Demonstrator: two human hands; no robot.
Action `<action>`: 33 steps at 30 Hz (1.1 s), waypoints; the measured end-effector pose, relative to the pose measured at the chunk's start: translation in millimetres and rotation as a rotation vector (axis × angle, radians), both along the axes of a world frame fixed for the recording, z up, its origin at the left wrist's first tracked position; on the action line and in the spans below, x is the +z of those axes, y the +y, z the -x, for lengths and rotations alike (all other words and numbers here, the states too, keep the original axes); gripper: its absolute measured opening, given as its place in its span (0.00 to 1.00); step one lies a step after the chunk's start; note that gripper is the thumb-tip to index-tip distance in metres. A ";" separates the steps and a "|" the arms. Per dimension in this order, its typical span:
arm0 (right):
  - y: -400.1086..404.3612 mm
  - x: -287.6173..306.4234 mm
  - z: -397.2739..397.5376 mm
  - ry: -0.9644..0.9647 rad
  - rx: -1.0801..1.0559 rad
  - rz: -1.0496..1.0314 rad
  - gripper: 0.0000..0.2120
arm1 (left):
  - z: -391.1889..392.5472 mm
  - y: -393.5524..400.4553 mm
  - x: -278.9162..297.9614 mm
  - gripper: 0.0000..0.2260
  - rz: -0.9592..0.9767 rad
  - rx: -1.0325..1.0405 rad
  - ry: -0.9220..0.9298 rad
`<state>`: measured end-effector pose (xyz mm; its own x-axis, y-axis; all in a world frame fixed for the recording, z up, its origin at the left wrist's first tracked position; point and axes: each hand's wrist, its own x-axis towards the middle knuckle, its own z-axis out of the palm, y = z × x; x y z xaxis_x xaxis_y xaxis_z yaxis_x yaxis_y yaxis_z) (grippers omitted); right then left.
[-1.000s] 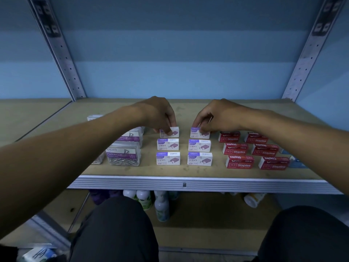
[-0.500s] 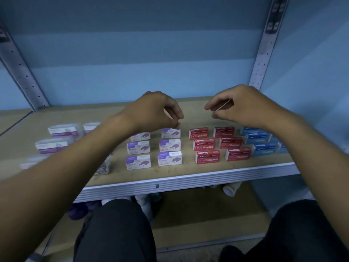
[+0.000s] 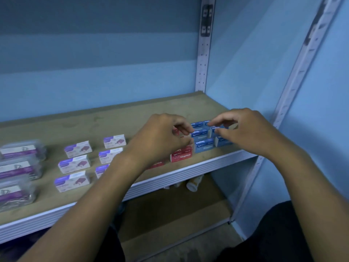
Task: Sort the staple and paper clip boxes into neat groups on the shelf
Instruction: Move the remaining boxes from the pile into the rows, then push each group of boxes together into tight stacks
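Note:
On the wooden shelf (image 3: 90, 125) the boxes lie in groups. Clear paper clip boxes (image 3: 18, 168) are at the left, then purple-and-white staple boxes (image 3: 74, 163), red staple boxes (image 3: 181, 156), and blue staple boxes (image 3: 204, 145) at the right end. My left hand (image 3: 160, 138) hovers over the red boxes and hides most of them; its curled fingertips reach the left side of the blue group. My right hand (image 3: 247, 133) is above the blue boxes, thumb and forefinger apart over a rear one. Neither hand visibly holds anything.
A perforated metal upright (image 3: 203, 72) stands at the shelf's back right corner, with the blue wall (image 3: 245, 72) close beside the blue boxes. Bottles (image 3: 194, 184) lie on the lower shelf. My knees are below the shelf's front edge (image 3: 188, 172).
Both hands let go of the rear purple-and-white boxes, lifted, and moved right to the red and blue boxes. The view has swung right as well.

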<state>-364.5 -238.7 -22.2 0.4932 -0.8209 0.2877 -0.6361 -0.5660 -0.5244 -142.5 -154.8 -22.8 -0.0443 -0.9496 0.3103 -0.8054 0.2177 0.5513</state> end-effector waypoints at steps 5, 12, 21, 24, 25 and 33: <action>-1.5 -6.0 22.9 -0.003 -0.012 -0.050 0.11 | 26.5 -8.5 -3.1 0.11 0.035 -0.014 -0.073; -10.1 -16.4 35.1 -0.002 -0.018 -0.076 0.13 | 46.6 -23.6 -16.2 0.11 0.060 -0.014 -0.202; -17.5 -25.0 33.5 -0.004 0.005 -0.091 0.13 | 51.6 -26.1 -16.4 0.10 0.041 0.053 -0.309; -18.4 -25.0 33.3 -0.016 -0.011 -0.076 0.13 | 52.8 -25.8 -16.4 0.10 0.032 0.065 -0.299; -18.4 -24.4 33.4 -0.017 -0.018 -0.079 0.13 | 53.0 -25.9 -16.7 0.10 0.032 0.068 -0.294; -14.5 -20.1 34.2 0.021 -0.039 -0.089 0.11 | 53.2 -25.4 -20.0 0.11 0.046 0.081 -0.262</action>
<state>-398.7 -253.2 -42.3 0.4654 -0.8616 0.2026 -0.6684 -0.4922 -0.5576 -195.7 -180.2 -42.8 -0.0535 -0.9386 0.3409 -0.9351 0.1668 0.3127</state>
